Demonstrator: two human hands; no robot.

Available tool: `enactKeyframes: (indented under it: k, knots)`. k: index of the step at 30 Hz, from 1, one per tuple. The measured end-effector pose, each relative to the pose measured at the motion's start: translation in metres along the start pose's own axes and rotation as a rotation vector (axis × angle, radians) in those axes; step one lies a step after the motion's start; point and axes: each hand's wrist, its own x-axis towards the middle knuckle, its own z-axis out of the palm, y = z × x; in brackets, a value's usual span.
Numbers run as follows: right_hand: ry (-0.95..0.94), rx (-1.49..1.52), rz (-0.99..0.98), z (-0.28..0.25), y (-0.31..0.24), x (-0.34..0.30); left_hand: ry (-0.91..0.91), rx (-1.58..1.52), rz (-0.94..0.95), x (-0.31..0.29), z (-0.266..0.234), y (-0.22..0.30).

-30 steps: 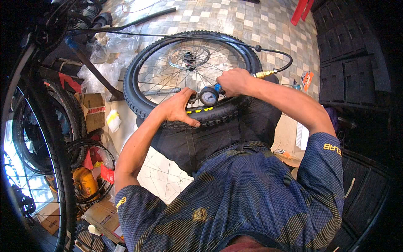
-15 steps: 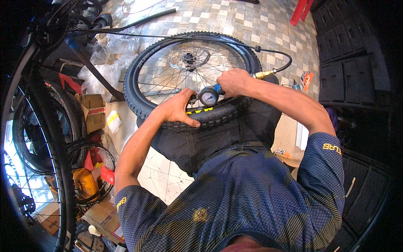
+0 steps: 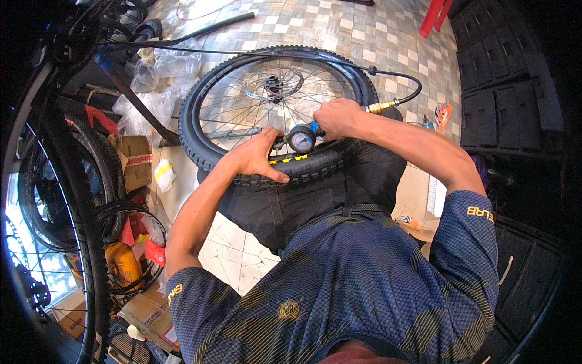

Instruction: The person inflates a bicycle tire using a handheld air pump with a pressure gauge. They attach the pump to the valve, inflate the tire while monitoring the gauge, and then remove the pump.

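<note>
A bicycle wheel with a black knobby tyre and a disc rotor rests tilted against my lap. Over the near part of the rim, my left hand is closed around the tyre, thumb on the tread. Its fingertips reach a metal fitting by the spokes; whether they pinch it is partly hidden. My right hand is wrapped around a blue tyre inflator. The inflator's round pressure gauge faces up between my hands. From behind that hand, a brass coupling leads to a black air hose.
The hose runs across the wheel's far side. At left stand a bicycle, spare tyres, plastic wrap and cardboard boxes. Black drawers line the right side. Red legs stand on the tiled floor at the back.
</note>
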Motion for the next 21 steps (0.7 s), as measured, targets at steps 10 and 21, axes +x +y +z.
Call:
enactKeyframes:
  k: [10, 21]
  knots:
    - [-0.001, -0.003, 0.020, -0.0023, -0.0021, -0.0005, 0.001, -0.012, -0.001, -0.0013, -0.0005, 0.0009]
    - [-0.051, 0.025, 0.016, -0.0045, -0.0004, 0.0000, 0.000, -0.014, -0.003, -0.0003, 0.0009, -0.0008]
